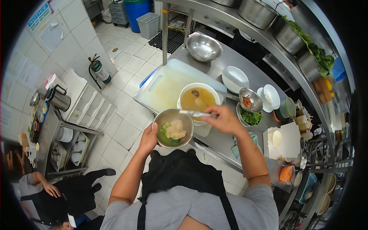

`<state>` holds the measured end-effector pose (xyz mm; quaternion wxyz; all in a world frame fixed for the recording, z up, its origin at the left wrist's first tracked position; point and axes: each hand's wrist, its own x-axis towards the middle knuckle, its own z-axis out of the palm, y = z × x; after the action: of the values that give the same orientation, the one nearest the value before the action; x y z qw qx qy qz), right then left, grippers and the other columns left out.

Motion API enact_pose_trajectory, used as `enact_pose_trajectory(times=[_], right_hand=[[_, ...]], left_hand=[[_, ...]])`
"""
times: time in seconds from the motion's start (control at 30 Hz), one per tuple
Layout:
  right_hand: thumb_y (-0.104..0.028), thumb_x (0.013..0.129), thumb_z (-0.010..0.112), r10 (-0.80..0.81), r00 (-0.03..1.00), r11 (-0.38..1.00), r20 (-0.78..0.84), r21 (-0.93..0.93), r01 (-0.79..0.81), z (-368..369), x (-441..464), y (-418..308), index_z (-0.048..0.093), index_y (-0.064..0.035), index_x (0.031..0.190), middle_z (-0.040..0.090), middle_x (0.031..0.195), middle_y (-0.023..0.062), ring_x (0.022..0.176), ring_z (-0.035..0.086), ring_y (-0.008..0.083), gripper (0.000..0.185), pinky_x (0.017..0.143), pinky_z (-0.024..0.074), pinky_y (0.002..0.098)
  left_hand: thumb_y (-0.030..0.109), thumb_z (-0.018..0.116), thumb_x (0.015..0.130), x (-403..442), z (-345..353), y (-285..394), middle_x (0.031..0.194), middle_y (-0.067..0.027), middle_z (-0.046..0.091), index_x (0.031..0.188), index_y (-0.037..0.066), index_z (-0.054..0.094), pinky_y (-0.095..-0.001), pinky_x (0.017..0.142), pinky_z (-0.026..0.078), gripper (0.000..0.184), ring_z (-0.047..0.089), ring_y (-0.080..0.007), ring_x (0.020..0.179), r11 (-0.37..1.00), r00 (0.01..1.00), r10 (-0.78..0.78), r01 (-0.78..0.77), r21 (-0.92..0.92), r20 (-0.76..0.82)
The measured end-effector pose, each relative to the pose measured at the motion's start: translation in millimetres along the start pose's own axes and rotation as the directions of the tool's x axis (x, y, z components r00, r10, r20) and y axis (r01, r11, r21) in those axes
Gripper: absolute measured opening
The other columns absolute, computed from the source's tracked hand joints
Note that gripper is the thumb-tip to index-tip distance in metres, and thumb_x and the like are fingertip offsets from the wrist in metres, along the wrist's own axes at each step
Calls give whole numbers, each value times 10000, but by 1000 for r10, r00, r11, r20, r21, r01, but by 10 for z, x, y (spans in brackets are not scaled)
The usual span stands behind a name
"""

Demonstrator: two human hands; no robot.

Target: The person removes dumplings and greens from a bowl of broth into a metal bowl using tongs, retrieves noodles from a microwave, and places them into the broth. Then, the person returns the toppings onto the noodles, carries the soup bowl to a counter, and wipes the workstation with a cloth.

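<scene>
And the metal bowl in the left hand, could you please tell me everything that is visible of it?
The metal bowl is round, silvery and smooth, probably stainless steel, with a thin rim. Its opening faces up, showing pale, lumpy food and green pieces inside. The left hand grips its side, thumb at the rim, in front of the black apron. The metal utensil in the right hand overlaps its far edge in view; whether they touch, I cannot tell.

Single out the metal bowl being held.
The bowl of greens in the left hand; others, like the metal bowl beyond the cutting board, are unheld.
</scene>
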<state>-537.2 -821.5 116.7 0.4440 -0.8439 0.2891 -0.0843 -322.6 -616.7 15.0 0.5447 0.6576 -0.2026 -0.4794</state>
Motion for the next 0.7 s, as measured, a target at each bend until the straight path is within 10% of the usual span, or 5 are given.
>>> enact_pose_trajectory(times=[0.27,0.7], right_hand=[[-306,790,620,167,955,802,-245,-530,-276,-350,472,631,664,-29,886,671,840,197,826,646,371,296,738,510,464],[-331,778,627,80,997,868,4,-492,-68,69,634,560,662,-101,924,680,878,141,835,650,339,274,718,511,452]], left_hand=[[391,335,1028,-41,-169,-145,745,-59,598,1162,0,557,-253,441,477,469,567,-115,566,999,998,-36,36,-8,-58],[400,332,1026,-121,-376,-377,821,-71,623,1196,3,549,-256,446,486,483,590,-129,608,997,991,-81,79,-26,-107]])
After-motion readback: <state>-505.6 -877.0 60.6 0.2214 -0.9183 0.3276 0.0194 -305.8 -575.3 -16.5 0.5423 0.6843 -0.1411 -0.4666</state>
